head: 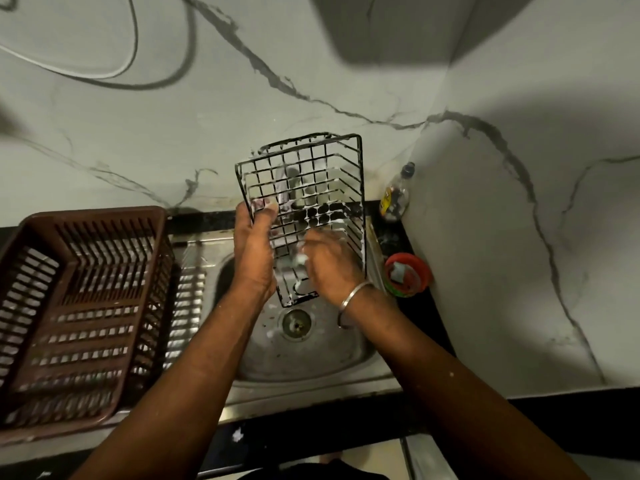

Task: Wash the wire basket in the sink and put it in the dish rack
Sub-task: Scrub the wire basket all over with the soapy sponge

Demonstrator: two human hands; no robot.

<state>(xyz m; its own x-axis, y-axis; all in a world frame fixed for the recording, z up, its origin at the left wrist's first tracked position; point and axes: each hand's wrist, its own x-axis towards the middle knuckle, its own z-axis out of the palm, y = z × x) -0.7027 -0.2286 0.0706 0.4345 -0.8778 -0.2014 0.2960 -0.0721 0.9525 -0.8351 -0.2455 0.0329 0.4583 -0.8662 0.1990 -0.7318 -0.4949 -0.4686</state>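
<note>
The wire basket (304,202), covered with foam, is held upright and a little tilted above the sink (311,362), just over the drain (296,323). The left hand (254,247) grasps its left edge, thumb in front on the wires. The right hand (330,263), with a bangle (356,296) on the wrist, is inside the basket, fingers curled around a small foamy pad (302,259). The brown rack (86,306) stands left of the sink.

Single head view, looking steeply down, close over sink (311,362)
</note>
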